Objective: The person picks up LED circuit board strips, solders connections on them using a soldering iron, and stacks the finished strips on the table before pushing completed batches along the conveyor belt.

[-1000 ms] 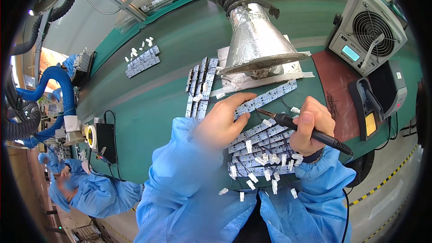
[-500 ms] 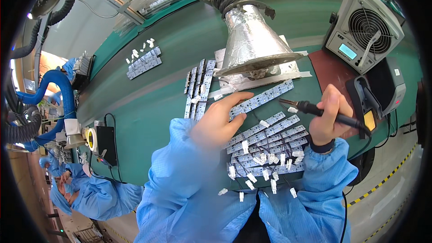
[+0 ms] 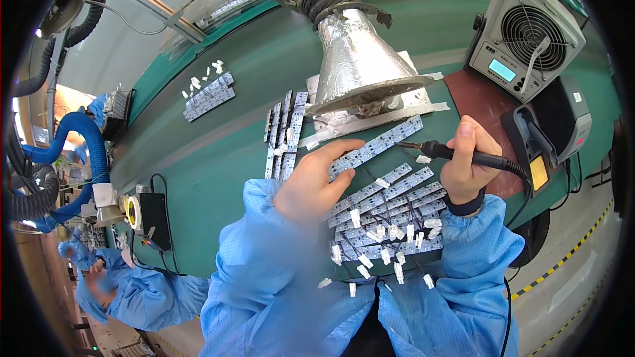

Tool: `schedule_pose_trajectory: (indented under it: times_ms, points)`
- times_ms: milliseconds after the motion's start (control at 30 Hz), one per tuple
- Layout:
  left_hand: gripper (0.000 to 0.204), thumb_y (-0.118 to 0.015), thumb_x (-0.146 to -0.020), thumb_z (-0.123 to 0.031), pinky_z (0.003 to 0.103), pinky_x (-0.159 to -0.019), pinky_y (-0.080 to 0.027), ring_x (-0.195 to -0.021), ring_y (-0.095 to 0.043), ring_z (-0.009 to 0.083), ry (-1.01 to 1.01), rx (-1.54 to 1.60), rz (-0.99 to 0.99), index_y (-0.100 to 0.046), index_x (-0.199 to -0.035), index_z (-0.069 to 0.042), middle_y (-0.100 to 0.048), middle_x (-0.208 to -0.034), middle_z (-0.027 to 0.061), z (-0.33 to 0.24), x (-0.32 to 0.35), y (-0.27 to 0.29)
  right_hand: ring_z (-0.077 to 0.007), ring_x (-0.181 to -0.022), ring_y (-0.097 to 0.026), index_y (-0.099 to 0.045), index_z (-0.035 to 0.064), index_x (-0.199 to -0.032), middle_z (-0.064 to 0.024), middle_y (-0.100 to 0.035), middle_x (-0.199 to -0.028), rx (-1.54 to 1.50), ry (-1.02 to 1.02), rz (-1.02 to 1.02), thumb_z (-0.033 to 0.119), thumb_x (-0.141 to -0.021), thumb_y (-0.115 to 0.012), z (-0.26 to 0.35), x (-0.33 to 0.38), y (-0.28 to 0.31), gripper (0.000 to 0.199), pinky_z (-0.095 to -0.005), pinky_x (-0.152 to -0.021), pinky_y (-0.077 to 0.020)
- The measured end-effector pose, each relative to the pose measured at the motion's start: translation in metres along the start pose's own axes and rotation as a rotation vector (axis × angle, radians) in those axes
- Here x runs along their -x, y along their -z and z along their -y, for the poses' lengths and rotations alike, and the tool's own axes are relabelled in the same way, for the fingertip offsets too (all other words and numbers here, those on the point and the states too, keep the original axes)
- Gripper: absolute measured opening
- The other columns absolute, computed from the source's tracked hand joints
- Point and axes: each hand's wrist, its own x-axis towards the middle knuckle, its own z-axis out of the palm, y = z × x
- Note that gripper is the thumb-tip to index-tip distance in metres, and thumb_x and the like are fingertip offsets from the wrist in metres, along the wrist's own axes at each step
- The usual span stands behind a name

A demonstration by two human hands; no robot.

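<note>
Soldering iron (image 3: 463, 155), black and slim, sat gripped in the right hand (image 3: 467, 165), tip at a white LED strip (image 3: 378, 145) pinned by the left hand's (image 3: 316, 182) fingertips.

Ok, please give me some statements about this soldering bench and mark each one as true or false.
1. The right hand holds a soldering iron. True.
2. The left hand rests on a long white circuit strip. True.
3. The foil-wrapped funnel hood lies flat on the green table. False: it hangs mouth down above the strips.
4. The grey fan unit stands at the table's left end. False: it stands at the far right.
5. A pile of strips with white connectors lies between the two forearms. True.
</note>
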Motion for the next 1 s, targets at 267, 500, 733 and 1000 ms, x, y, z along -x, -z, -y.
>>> schedule_pose_trajectory:
  times_ms: [267, 500, 733, 1000]
  points:
    - [0.042, -0.057, -0.087, -0.005, 0.035, -0.104, -0.04, -0.118, -0.057, 0.0285, 0.001, -0.001, 0.0, -0.055, -0.127, 0.003, -0.061, -0.123, 0.0184, 0.001, 0.0, 0.0, -0.0073, -0.052, -0.046, -0.064, -0.0106, -0.083, -0.0052, -0.058, -0.063, 0.014, 0.01, 0.023, 0.009, -0.093, -0.056, -0.001, 0.001, 0.001, 0.023, -0.0227, -0.047, -0.0334]
    - [0.041, -0.057, -0.087, -0.005, 0.034, -0.103, -0.04, -0.117, -0.057, 0.0273, 0.019, 0.009, 0.009, -0.055, -0.128, 0.002, -0.061, -0.123, 0.0178, 0.0, -0.001, 0.0, -0.0078, -0.052, -0.047, -0.065, -0.0108, -0.084, -0.0059, -0.059, -0.063, 0.029, 0.017, 0.019, 0.008, -0.092, -0.056, -0.002, 0.002, 0.001, 0.022, -0.0233, -0.047, -0.033]
    - [0.041, -0.057, -0.087, -0.005, 0.034, -0.103, -0.04, -0.117, -0.057, 0.0266, 0.04, 0.022, 0.016, -0.055, -0.128, 0.002, -0.062, -0.122, 0.0175, 0.0, 0.0, 0.001, -0.008, -0.053, -0.047, -0.061, -0.0088, -0.076, -0.0055, -0.058, -0.063, 0.019, 0.008, 0.004, 0.009, -0.093, -0.056, 0.001, 0.001, 0.001, 0.024, -0.0236, -0.048, -0.0333]
    - [0.041, -0.058, -0.087, -0.005, 0.033, -0.103, -0.04, -0.116, -0.058, 0.026, 0.057, -0.006, 0.013, -0.056, -0.128, 0.001, -0.062, -0.122, 0.0174, -0.002, -0.001, 0.002, -0.0047, -0.054, -0.039, -0.048, 0.0005, -0.06, 0.0015, -0.046, -0.056, 0.087, -0.088, -0.232, 0.013, -0.096, -0.055, -0.011, -0.021, 0.014, 0.039, -0.0234, -0.049, -0.0289]
